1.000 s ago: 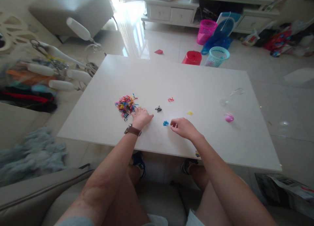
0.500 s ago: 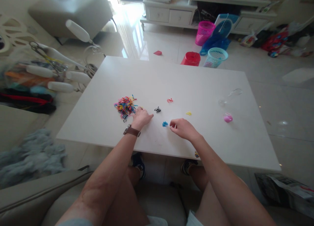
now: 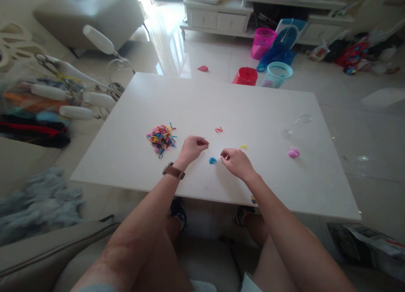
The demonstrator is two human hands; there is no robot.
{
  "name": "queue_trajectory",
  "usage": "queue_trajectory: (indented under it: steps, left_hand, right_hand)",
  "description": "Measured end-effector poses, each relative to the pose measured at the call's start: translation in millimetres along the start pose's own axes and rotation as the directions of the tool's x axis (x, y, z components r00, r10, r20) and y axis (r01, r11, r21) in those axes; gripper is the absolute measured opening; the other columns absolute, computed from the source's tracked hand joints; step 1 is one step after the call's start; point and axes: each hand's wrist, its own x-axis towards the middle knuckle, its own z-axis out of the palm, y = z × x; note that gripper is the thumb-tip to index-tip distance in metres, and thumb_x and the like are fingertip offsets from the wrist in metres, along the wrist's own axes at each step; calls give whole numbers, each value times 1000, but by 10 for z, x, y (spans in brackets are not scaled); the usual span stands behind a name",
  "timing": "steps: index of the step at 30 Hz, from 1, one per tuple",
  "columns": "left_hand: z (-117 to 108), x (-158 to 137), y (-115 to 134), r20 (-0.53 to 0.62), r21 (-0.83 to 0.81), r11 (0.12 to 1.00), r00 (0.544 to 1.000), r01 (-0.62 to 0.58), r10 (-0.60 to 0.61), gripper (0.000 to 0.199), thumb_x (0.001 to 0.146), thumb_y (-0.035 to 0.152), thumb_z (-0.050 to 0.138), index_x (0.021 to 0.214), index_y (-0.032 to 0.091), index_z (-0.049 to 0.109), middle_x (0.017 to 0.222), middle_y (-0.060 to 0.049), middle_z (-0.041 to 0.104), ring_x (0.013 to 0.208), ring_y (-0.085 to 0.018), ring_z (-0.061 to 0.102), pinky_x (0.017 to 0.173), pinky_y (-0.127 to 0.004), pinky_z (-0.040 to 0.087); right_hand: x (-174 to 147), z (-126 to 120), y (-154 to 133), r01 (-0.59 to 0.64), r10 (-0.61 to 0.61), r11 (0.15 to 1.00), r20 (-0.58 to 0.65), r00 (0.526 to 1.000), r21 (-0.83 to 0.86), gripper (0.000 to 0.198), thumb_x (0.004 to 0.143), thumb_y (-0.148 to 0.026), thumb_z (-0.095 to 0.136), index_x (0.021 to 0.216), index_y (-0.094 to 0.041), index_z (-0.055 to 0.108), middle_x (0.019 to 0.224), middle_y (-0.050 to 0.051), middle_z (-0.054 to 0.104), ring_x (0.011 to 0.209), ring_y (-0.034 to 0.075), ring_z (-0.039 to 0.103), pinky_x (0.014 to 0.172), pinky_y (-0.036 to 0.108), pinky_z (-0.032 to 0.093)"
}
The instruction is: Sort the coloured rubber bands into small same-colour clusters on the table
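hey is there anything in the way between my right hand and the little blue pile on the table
Nothing visible: only white tabletop shows between your right hand and the blue pile. The yellow pile lies beyond the hand, off that line.

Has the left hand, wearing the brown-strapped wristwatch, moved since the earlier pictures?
Yes: judged against the multicoloured heap of small bands lying on the white rectangular table, the left hand has moved right, away from the heap.
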Motion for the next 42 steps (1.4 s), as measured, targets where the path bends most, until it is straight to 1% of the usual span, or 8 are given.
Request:
queue_trajectory:
  steps: [7, 13, 18, 26, 30, 33, 38, 42]
  left_hand:
    - [118, -35, -1, 93, -207, 977, 993, -48, 69, 10, 74, 16, 72, 83, 16, 68, 80, -6, 77, 76, -18, 74, 76, -30, 58]
    - [116, -69, 36, 108, -235, 971, 992, -44, 71, 16, 76, 12, 69, 90, 17, 65, 83, -8, 78, 79, -19, 75, 78, -32, 59]
    - [115, -75, 45, 114, -237, 971, 991, -40, 69, 19, 75, 12, 70, 92, 17, 64, 84, -7, 78, 80, -18, 75, 80, -32, 59]
    - [139, -66, 12, 120, -243, 969, 990, -37, 68, 20, 77, 14, 69, 95, 18, 63, 85, -7, 78, 78, -18, 75, 77, -31, 59]
    - [131, -59, 7, 85, -198, 980, 995, -37, 55, 21, 76, 14, 69, 96, 18, 64, 93, -8, 78, 85, -17, 75, 82, -31, 58]
    - [102, -60, 14, 58, -142, 989, 997, -41, 49, 20, 76, 14, 69, 95, 18, 65, 96, -8, 78, 84, -16, 73, 82, -31, 57]
    - [47, -70, 41, 37, -74, 996, 998, -45, 48, 17, 78, 13, 67, 94, 18, 66, 94, -6, 77, 77, -15, 71, 75, -28, 55]
    - [28, -78, 60, 28, -32, 998, 998, -51, 52, 17, 78, 13, 65, 94, 18, 67, 95, -5, 77, 77, -14, 70, 74, -27, 54]
  right_hand:
    - [54, 50, 45, 78, -47, 982, -178, 983, 171, 13, 91, -20, 59, 96, -20, 71, 107, 7, 74, 95, 19, 69, 86, 31, 51]
    - [29, 86, 23, 209, -181, 957, -147, 972, 200, 21, 90, -18, 61, 107, -21, 73, 140, 10, 61, 129, 24, 59, 112, 41, 45]
    - [24, 105, 27, 221, -202, 957, -115, 973, 189, 35, 90, -16, 62, 122, -24, 71, 137, 9, 64, 130, 23, 57, 116, 43, 43]
    - [16, 101, 26, 236, -223, 957, -91, 970, 168, 35, 91, -17, 61, 125, -21, 69, 130, 9, 67, 125, 23, 59, 113, 40, 45]
    - [48, 58, 129, 166, -157, 981, -88, 984, 105, 34, 91, -19, 61, 124, -21, 69, 130, 9, 67, 125, 24, 59, 112, 40, 45]
    - [88, -45, 327, 31, -28, 999, -104, 994, 26, 34, 90, -22, 60, 122, -19, 70, 130, 10, 67, 124, 25, 59, 111, 39, 44]
    - [111, -220, 714, -202, 189, 976, -141, 972, -81, 36, 90, -25, 59, 121, -14, 71, 131, 13, 68, 122, 27, 61, 109, 36, 45]
    - [101, -222, 871, -258, 244, 956, -109, 964, -136, 40, 90, -29, 58, 125, -13, 70, 134, 14, 66, 124, 27, 61, 107, 34, 45]
